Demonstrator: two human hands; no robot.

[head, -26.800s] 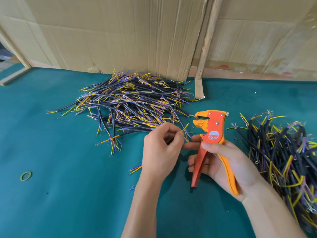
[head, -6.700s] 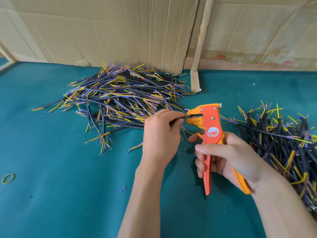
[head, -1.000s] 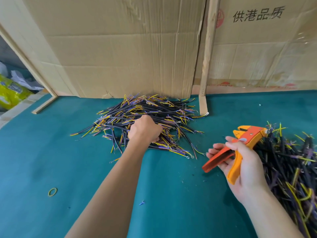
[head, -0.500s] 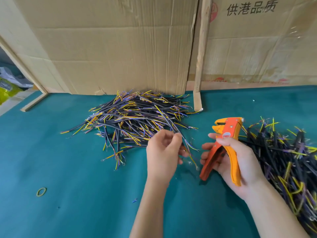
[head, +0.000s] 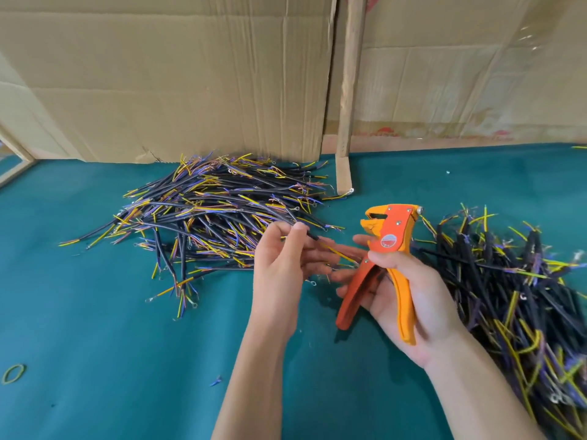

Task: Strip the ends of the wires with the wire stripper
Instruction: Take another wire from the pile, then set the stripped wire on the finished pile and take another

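Note:
My left hand (head: 282, 265) pinches a black-sheathed wire (head: 314, 237) between thumb and fingers, its yellow and blue inner leads pointing right toward the stripper. My right hand (head: 409, 300) grips the orange and yellow wire stripper (head: 386, 249) by its handles, which are spread apart. Its jaws point up and left, a short gap from the wire's tip. A large pile of wires (head: 216, 211) lies behind my left hand. A second pile of wires (head: 514, 290) lies to the right of my right hand.
The green table cover (head: 111, 360) carries a yellow-green rubber band (head: 12, 373) at the front left and a small wire scrap (head: 216, 381). Cardboard sheets (head: 190, 74) and a wooden strip (head: 347, 90) stand along the back edge.
My left hand reached into the left pile, drew out one wire and brought it beside the stripper. My right hand turned the stripper upright, jaws toward the wire.

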